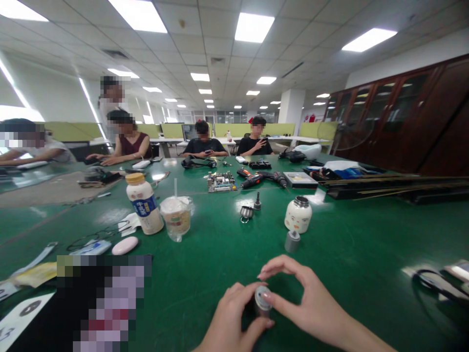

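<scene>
A small grey metal cylinder (263, 302) stands upright on the green table near its front edge. My left hand (236, 318) is wrapped round its side, thumb and fingers on the metal. Over its top comes my right hand (300, 293), thumb touching the upper face and the other fingers curved apart from it. Beyond my hands are another grey metal cylinder (292, 241) and an open white jar (298, 215) with a face pattern. A small steel cup-like part (246, 212) lies beside a dark stepped metal piece (257, 201).
On the left are a bottle (144, 204), a lidded cup (176, 215), a pink oval case (125, 245) and a pixelated dark object (106, 303). Farther back lie a circuit board (222, 182), power drills (262, 179) and long rods (395, 179). Several people sit beyond.
</scene>
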Tool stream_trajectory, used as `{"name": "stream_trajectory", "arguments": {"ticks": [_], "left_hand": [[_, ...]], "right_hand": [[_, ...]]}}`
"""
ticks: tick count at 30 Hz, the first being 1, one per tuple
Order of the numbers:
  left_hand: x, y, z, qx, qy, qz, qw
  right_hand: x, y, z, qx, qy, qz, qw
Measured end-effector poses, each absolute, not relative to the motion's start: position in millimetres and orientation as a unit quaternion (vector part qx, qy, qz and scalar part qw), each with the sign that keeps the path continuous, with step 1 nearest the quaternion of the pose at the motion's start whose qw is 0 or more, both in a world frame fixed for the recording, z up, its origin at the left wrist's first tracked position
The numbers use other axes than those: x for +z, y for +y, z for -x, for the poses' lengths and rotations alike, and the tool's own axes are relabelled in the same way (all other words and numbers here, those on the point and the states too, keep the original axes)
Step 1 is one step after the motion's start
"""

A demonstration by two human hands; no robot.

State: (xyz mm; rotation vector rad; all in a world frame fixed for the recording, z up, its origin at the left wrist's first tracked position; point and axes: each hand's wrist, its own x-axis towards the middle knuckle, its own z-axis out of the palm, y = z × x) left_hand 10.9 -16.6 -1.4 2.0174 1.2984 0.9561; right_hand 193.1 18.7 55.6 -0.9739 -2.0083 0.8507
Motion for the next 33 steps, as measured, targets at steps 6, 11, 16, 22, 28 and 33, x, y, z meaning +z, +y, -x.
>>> {"name": "stream_trajectory", "arguments": {"ticks": [6,11,16,22,28,33], "left_hand": [[-2,-16,-12,0.364,0.479,-0.753,0.265],[1,-17,-12,0.342,0.49,-0.754,0.274],[4,-17,-11,0.339,0.499,-0.749,0.274],[-3,-17,-10,0.353,0.487,-0.752,0.269],[-3,-14,-10,0.351,0.479,-0.755,0.277],[-2,-14,-11,0.352,0.477,-0.758,0.274]], "right_hand": [[55,21,-191,0.358,-0.759,0.386,0.383],[42,54,-210,0.333,-0.736,0.419,0.415],[14,77,-224,0.327,-0.759,0.426,0.368],[40,54,-208,0.381,-0.741,0.394,0.388],[62,20,-193,0.404,-0.772,0.353,0.339],[55,17,-190,0.389,-0.778,0.362,0.334]]}}
